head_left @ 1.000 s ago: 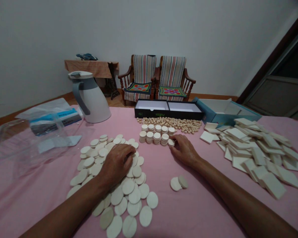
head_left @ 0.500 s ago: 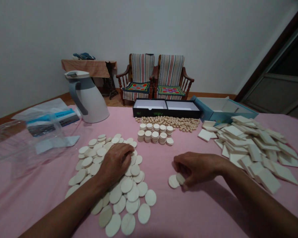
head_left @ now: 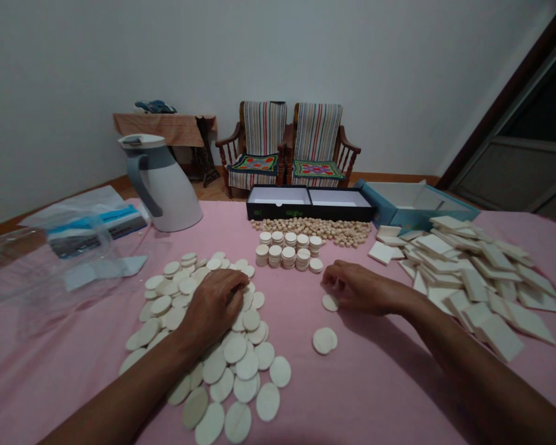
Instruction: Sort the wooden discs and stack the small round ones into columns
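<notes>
My left hand [head_left: 215, 306] lies palm down on a wide pile of pale round discs [head_left: 204, 334] on the pink cloth. Its fingers curl onto the top of the pile, and what they grip is hidden. My right hand [head_left: 359, 287] is right of centre with fingers bent, pinching a single round disc [head_left: 330, 302] at its fingertips against the cloth. A loose disc [head_left: 325, 340] lies alone just nearer me. Short stacks of smaller discs [head_left: 287, 250] stand in rows just beyond my right hand.
Small wooden beads [head_left: 319, 230] are strewn before a black open box [head_left: 310, 204]. A blue box [head_left: 412, 204] and a heap of square tiles [head_left: 477, 272] fill the right. A white jug [head_left: 164, 185] and a clear plastic container [head_left: 41, 266] stand left. Two striped chairs [head_left: 287, 145] are behind.
My right hand went from the small stacks back to the two loose discs, then forward again, bringing one disc with it. The left hand stayed on the pile.
</notes>
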Demonstrator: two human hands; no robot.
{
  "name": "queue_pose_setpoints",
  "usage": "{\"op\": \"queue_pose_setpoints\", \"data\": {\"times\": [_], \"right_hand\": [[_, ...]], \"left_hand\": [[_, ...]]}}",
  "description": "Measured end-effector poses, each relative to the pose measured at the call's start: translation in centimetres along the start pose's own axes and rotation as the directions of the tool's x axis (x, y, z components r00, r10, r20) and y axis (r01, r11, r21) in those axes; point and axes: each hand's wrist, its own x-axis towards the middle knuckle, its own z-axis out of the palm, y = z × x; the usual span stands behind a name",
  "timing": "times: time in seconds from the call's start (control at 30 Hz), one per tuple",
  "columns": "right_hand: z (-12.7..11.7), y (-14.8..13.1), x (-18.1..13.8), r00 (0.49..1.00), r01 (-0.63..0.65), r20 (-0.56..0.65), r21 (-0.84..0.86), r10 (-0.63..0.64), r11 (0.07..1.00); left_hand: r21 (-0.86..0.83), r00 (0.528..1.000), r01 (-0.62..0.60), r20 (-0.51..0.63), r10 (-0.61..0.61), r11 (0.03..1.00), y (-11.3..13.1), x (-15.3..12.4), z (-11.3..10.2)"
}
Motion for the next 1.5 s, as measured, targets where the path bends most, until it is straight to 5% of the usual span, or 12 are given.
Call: {"op": "queue_pose_setpoints", "data": {"times": [0.13, 0.37, 0.7, 0.97, 1.5], "right_hand": [[0.5, -0.5, 0.1, 0.99, -0.134, 0.031, -0.011, 0.135, 0.991], [1.5, -2.2, 0.3, 0.988, -0.149, -0.058, -0.058, 0.146, 0.987], [1.8, 0.6, 3.1, 0.86, -0.053, -0.49, 0.194, 0.143, 0.98], [2.8, 2.2, 4.0, 0.841, -0.071, -0.481, 0.355, 0.247, 0.932], [4.2, 0.4, 4.3, 0.756, -0.227, -0.611, 0.089, 0.233, 0.97]], "left_hand": [[0.001, 1.0, -0.004, -0.001, 0.004, 1.0, 0.1, 0.0, 0.0], [-0.006, 1.0, -0.001, -0.005, 0.001, 1.0, 0.2, -0.1, -0.2], [-0.022, 1.0, -0.002, -0.007, 0.002, 1.0, 0.1, -0.1, 0.0], [-0.019, 1.0, -0.004, -0.006, 0.004, 1.0, 0.3, 0.0, -0.3], [-0.02, 1.0, -0.012, -0.021, 0.011, 1.0, 0.3, 0.0, -0.2]]}}
